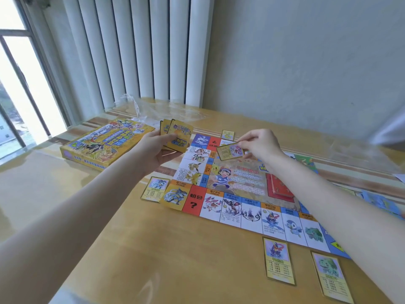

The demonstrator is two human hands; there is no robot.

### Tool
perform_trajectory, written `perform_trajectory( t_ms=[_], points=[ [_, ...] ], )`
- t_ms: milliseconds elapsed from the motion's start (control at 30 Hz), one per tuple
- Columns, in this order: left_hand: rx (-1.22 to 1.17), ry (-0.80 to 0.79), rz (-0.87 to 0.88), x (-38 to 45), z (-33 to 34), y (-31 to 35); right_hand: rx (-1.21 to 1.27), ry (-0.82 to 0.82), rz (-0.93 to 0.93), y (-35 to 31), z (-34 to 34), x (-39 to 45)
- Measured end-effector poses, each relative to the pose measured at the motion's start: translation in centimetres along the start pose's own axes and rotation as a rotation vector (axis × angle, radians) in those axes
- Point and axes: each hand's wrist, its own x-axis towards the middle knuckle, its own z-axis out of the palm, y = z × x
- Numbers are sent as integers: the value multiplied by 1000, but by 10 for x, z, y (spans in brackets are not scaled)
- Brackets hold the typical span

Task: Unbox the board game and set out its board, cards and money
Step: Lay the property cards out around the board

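The game board lies unfolded on the table, its coloured squares facing up. My left hand holds a fanned stack of yellow-backed cards above the board's far left corner. My right hand pinches a single card face up over the board's far edge. Cards lie outside the board: one at the left corner, one at the far edge, two at the near edge. A red card pile rests on the board's middle.
The yellow game box sits at the table's far left. Crumpled clear plastic wrap lies behind it near the white radiator. Blue and green paper sheets lie to the right, partly hidden by my right arm. A window is on the left.
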Motion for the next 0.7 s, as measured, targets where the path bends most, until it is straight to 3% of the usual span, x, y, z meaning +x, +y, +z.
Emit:
perform_trajectory(
  t_ms=[133,700],
  points=[
    [-8,6,0,6,4,1,55,25,28,1,-3,7],
    [35,-13,-43,32,32,-15,236,-145,145,16,-9,23]
  ],
)
